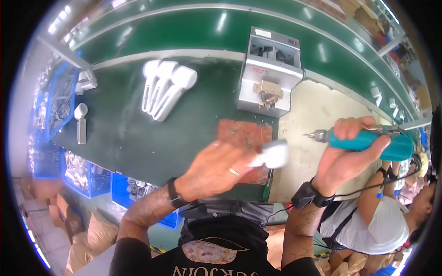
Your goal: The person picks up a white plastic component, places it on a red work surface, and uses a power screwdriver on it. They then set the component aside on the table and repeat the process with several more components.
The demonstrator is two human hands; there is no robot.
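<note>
My left hand (214, 170) is closed on a white round-headed plastic piece (276, 155), blurred by motion, above a worn red mat (244, 131). Fingers cover the rest of that piece. In my right hand (343, 161) is a teal electric screwdriver (396, 146), lying level with its metal bit pointing left toward the white piece. Bit and piece are apart. Farther off on the green bench, three white round-headed handles (165, 89) lie side by side. Another such handle (81, 123) lies alone at the left.
A grey machine with an open hopper (268, 73) stands at the bench's back. Blue bins of parts (99, 180) sit along the left and front edges. Behind runs a green conveyor (184, 32). At right is another person (382, 221); a dark cable (368, 187) hangs near my right wrist.
</note>
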